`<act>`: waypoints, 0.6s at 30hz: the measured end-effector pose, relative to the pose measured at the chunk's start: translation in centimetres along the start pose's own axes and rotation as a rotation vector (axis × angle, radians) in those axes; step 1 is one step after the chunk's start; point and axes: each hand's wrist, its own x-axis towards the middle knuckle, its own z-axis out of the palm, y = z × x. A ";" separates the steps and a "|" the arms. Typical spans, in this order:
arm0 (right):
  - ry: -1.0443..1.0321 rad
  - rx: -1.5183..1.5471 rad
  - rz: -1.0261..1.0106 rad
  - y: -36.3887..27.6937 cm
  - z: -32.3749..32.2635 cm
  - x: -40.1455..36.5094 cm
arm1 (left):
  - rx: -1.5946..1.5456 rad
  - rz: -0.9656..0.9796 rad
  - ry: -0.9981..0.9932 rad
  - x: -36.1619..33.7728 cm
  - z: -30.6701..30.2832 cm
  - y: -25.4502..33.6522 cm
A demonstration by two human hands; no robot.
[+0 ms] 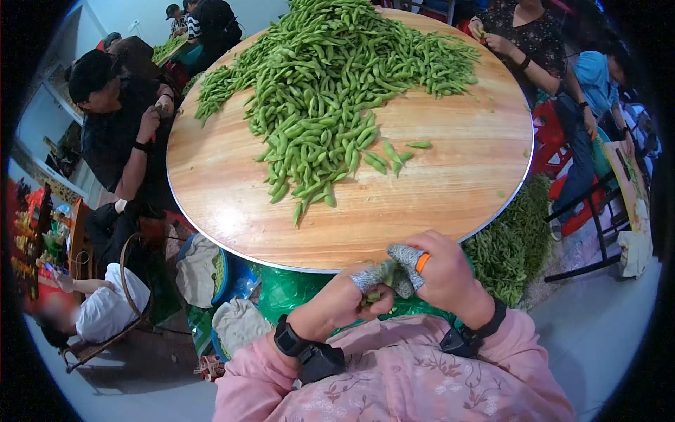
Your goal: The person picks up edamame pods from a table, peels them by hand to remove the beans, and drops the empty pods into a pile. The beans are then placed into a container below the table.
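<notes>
A large pile of green soybean pods (316,91) covers the far half of the round wooden table (436,183), with a few loose pods (397,158) near its right front. My left hand (344,299) is closed around a soybean pod (383,271), just past the table's near edge, and more green shows low in its fingers. My right hand (446,274) meets it there, its fingers pinched at the same pod. Grey knit sleeves cover some fingers of both hands, and an orange band circles a right finger. The fingers hide most of the pod.
Below the table edge hangs a green plastic bag (288,295). Blue tubs with cloth sacks (200,271) stand at left; a heap of pods (513,239) lies on the floor at right. A person (116,119) sits at left, another (524,46) at far right, both handling small things.
</notes>
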 end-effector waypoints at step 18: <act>-0.187 1.077 0.686 -1.0 -1.6 -1.4 | 1.766 0.538 0.489 -0.3 1.3 -0.4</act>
